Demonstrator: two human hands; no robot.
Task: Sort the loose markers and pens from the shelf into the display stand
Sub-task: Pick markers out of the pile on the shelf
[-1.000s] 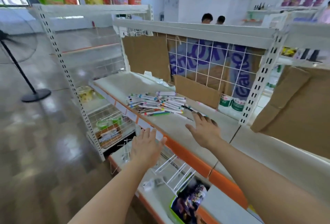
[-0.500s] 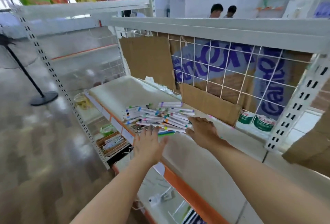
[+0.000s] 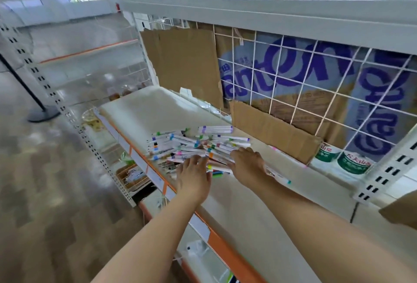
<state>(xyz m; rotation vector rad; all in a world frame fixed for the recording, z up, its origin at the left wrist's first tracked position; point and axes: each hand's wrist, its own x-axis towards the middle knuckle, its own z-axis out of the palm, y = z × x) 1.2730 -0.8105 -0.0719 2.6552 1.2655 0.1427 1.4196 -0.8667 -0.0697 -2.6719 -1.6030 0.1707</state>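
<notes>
Shelf (image 3: 144,111): white board with an orange front edge; the whole job starts here, and no display stand can be made out in this view
Left hand (image 3: 194,175): fingers straight and spread, palm down, fingertips on the near edge of the pile; it grasps nothing
Markers and pens (image 3: 191,145): a loose heap on the shelf, white barrels with coloured caps and bands, lying criss-cross and partly stacked
Handling: likely light, stiff and smooth, so they should roll and slide readily; a flat sweep would scatter them toward the shelf edge
Where to take hold: best judged around the middle of a bunch of barrels lying the same way, pinched from both sides, not by the caps
Right hand (image 3: 247,165): fingers laid flat over the right end of the heap, pressing or raking; nothing enclosed
Stray marker (image 3: 278,175): lies apart, beside the right wrist
Cardboard (image 3: 275,131): propped behind the pile
Writing: large purple letters behind the wire grid read roughly "Canton"; print on the pens too small to read
</notes>
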